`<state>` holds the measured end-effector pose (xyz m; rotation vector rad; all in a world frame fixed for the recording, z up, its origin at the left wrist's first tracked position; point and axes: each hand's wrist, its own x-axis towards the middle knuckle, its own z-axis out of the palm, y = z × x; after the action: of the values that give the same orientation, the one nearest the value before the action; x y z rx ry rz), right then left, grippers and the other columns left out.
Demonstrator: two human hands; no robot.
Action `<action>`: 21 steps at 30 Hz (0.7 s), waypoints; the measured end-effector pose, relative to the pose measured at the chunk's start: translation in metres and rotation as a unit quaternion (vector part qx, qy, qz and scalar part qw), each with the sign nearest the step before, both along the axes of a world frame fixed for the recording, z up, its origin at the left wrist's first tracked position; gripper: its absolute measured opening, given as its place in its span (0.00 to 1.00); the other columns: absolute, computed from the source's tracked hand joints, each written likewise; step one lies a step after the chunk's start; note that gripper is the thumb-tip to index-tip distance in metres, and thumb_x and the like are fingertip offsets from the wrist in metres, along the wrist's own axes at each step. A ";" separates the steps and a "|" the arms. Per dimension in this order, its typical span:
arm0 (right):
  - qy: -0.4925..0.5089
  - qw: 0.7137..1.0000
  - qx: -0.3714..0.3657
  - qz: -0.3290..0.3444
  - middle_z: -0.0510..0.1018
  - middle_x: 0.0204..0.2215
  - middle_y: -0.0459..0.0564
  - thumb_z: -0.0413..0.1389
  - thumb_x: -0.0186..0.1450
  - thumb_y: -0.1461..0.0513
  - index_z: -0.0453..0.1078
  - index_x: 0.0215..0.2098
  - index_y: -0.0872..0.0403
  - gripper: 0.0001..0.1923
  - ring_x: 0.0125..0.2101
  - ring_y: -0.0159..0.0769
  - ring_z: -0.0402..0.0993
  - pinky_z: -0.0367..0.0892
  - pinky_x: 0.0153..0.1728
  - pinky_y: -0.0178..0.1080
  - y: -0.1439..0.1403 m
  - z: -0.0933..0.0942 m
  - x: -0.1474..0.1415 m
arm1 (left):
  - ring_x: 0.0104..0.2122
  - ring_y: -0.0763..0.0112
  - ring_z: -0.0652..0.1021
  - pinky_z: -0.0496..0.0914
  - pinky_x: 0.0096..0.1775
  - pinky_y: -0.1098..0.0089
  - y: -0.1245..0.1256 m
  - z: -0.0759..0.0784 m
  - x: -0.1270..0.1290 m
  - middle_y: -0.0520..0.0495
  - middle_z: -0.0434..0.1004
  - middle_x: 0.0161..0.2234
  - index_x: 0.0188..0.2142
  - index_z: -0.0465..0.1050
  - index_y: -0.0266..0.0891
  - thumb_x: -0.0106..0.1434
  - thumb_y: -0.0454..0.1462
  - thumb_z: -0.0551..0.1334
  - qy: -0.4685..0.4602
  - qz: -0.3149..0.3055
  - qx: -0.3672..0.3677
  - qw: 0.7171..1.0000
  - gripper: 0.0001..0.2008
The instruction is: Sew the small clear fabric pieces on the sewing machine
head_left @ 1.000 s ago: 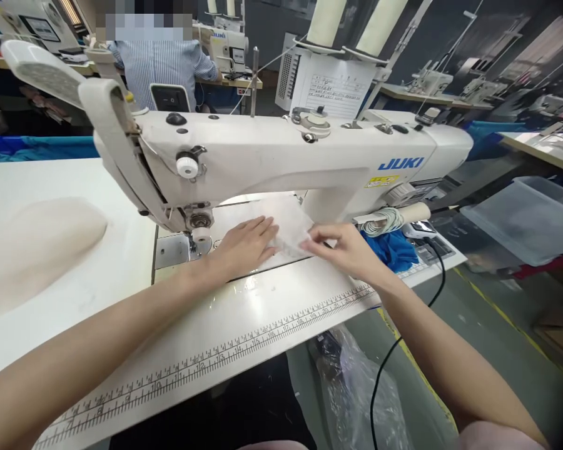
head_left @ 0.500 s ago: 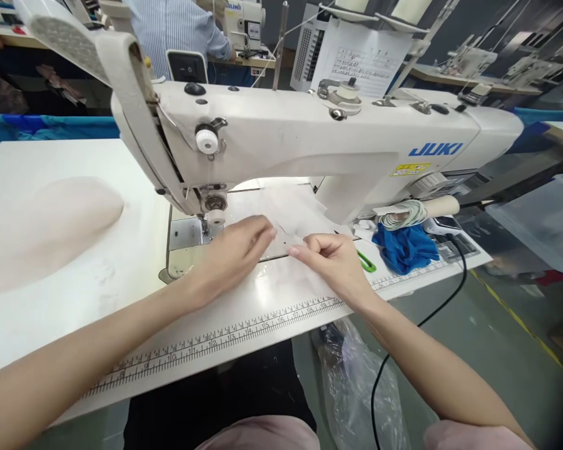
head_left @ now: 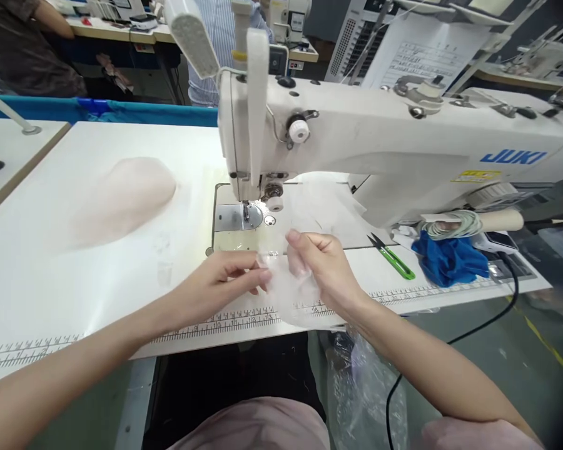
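Both hands pinch a sheer white fabric piece (head_left: 288,294) above the desk (head_left: 75,275) front edge, just before the sewing machine (head_left: 380,144): left hand (head_left: 220,284) clamped on its left edge with thumb and fingertips, right hand (head_left: 321,269) closed on its upper right part. Fabric looks very light, limp and slippery, likely to crumple or fray; best held by the edges with a light pinch. Snips (head_left: 391,256) and blue cloth (head_left: 450,262) lie to the right.

Sheer fabric (head_left: 288,294) now off the bed, in both hands.
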<state>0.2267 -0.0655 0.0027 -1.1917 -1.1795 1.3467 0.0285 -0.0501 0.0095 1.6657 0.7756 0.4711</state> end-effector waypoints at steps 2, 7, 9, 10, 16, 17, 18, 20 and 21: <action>-0.003 0.999 -0.022 0.032 0.64 0.11 0.40 0.60 0.62 0.44 0.60 0.11 0.54 0.31 0.17 0.24 0.58 0.60 0.25 0.33 0.001 0.001 0.002 | 0.36 0.69 0.77 0.72 0.40 0.69 0.008 0.001 -0.019 0.49 0.77 0.34 0.33 0.75 0.39 0.70 0.44 0.55 0.002 -0.027 -0.026 0.999 0.15; -0.001 0.986 -0.064 0.155 0.76 0.16 0.45 0.61 0.61 0.44 0.71 0.16 0.54 0.26 0.19 0.28 0.70 0.67 0.30 0.35 0.005 0.001 -0.008 | 0.40 0.66 0.78 0.74 0.44 0.65 0.019 0.000 -0.037 0.47 0.78 0.39 0.37 0.75 0.41 0.71 0.44 0.52 0.036 0.001 -0.035 0.999 0.16; -0.008 0.985 -0.058 0.160 0.78 0.18 0.46 0.61 0.60 0.44 0.73 0.18 0.54 0.25 0.22 0.30 0.73 0.69 0.31 0.35 0.007 -0.002 -0.016 | 0.41 0.66 0.78 0.74 0.43 0.65 0.017 -0.001 -0.029 0.46 0.78 0.40 0.40 0.73 0.41 0.69 0.46 0.55 0.009 0.030 -0.038 0.999 0.13; -0.008 0.986 -0.054 0.155 0.78 0.19 0.46 0.61 0.60 0.43 0.73 0.19 0.54 0.25 0.23 0.31 0.74 0.70 0.31 0.35 0.008 -0.003 -0.019 | 0.39 0.67 0.78 0.74 0.40 0.66 0.015 -0.001 -0.025 0.46 0.77 0.39 0.39 0.72 0.40 0.67 0.47 0.59 -0.002 0.043 -0.033 0.999 0.13; 0.014 0.991 -0.049 0.122 0.76 0.18 0.43 0.59 0.64 0.47 0.64 0.16 0.53 0.25 0.23 0.29 0.73 0.70 0.33 0.35 0.016 -0.011 -0.020 | 0.16 0.81 0.57 0.51 0.18 0.77 0.020 -0.006 -0.012 0.61 0.54 0.16 0.31 0.67 0.40 0.63 0.46 0.64 0.008 0.112 -0.065 0.992 0.13; 0.000 0.989 -0.043 0.139 0.76 0.20 0.43 0.60 0.64 0.49 0.66 0.18 0.53 0.23 0.24 0.29 0.73 0.70 0.33 0.34 0.019 -0.010 -0.017 | 0.15 0.81 0.54 0.48 0.17 0.77 0.023 -0.007 -0.013 0.62 0.50 0.15 0.30 0.67 0.40 0.63 0.46 0.64 0.020 0.110 -0.066 0.992 0.13; -0.022 0.986 -0.035 0.161 0.77 0.21 0.43 0.61 0.63 0.51 0.69 0.20 0.54 0.20 0.25 0.28 0.73 0.69 0.33 0.34 0.024 -0.010 -0.014 | 0.15 0.82 0.52 0.47 0.17 0.77 0.027 -0.008 -0.015 0.62 0.49 0.15 0.30 0.67 0.40 0.62 0.45 0.65 0.029 0.108 -0.060 0.992 0.13; -0.080 0.974 -0.022 0.209 0.77 0.25 0.43 0.64 0.62 0.53 0.75 0.28 0.54 0.13 0.26 0.27 0.71 0.65 0.29 0.32 0.034 -0.008 -0.009 | 0.15 0.81 0.53 0.49 0.18 0.77 0.035 -0.010 -0.019 0.62 0.50 0.15 0.29 0.69 0.39 0.61 0.45 0.65 0.045 0.108 -0.030 0.993 0.12; -0.107 0.967 -0.016 0.231 0.76 0.26 0.43 0.64 0.61 0.54 0.76 0.32 0.54 0.11 0.26 0.27 0.69 0.63 0.27 0.32 0.040 -0.006 -0.007 | 0.16 0.81 0.54 0.51 0.19 0.76 0.039 -0.010 -0.021 0.61 0.51 0.15 0.29 0.70 0.40 0.61 0.44 0.66 0.053 0.109 -0.013 0.993 0.12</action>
<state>0.2200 -0.0251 -0.0036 -1.1479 -1.6700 1.6096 0.0076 -0.0112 -0.0006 1.5993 1.0443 0.5263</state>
